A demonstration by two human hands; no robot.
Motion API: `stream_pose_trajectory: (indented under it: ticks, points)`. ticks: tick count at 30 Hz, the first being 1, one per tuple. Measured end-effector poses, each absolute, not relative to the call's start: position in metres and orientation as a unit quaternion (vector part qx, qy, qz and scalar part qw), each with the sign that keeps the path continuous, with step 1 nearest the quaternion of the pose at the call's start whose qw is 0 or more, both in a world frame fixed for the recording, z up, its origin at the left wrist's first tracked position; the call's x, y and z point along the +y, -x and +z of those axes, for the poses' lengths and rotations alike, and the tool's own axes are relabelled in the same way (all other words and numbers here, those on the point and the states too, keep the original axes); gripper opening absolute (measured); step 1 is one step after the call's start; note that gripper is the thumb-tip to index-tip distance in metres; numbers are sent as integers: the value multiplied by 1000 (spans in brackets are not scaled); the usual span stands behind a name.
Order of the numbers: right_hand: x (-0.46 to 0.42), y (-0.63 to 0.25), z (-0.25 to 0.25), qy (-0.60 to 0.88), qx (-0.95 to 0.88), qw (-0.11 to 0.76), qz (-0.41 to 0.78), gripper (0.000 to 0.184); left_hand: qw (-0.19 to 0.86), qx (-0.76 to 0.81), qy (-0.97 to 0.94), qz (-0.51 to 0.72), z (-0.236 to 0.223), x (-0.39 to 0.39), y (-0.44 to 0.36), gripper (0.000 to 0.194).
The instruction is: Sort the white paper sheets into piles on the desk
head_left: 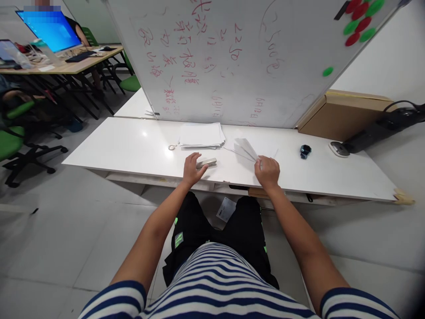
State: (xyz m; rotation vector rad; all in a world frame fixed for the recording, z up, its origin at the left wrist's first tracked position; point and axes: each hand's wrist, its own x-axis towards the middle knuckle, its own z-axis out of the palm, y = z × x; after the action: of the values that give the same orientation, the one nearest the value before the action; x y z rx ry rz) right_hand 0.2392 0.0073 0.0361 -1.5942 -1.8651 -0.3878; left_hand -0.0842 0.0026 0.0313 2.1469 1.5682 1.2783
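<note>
The left hand (191,172) is being held with its grip wide, thumb and fingers parted about one end of a stapler (208,163) at the front of the white surface (133,146); firm contact cannot be confirmed. Behind it, a paper stack (201,135) is being carried. Rightward, loose sheets (245,148) are being pinched in the right hand's (267,172) narrow grip. Farther right, a watch (304,151) is being supported.

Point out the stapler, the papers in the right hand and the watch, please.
Stapler (210,162): head view, on the upper side of its body.
Papers (246,147): head view, on the middle of the fanned sheets.
Watch (306,150): head view, on its dark case.
</note>
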Motion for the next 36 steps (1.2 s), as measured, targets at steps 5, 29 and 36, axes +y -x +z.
stream_pose_trajectory:
  ticks: [5,29,36]
  points:
    - [-64,-213,26,512,-777,342,-130,22,312,447,-678,493,34,-55,36,56]
    - [42,-233,35,677,-716,173,5,47,653,585,-236,419,-4,-97,2,56]
    - [59,-242,26,604,-792,73,-47,29,653,574,-245,430,-4,-105,1,62]
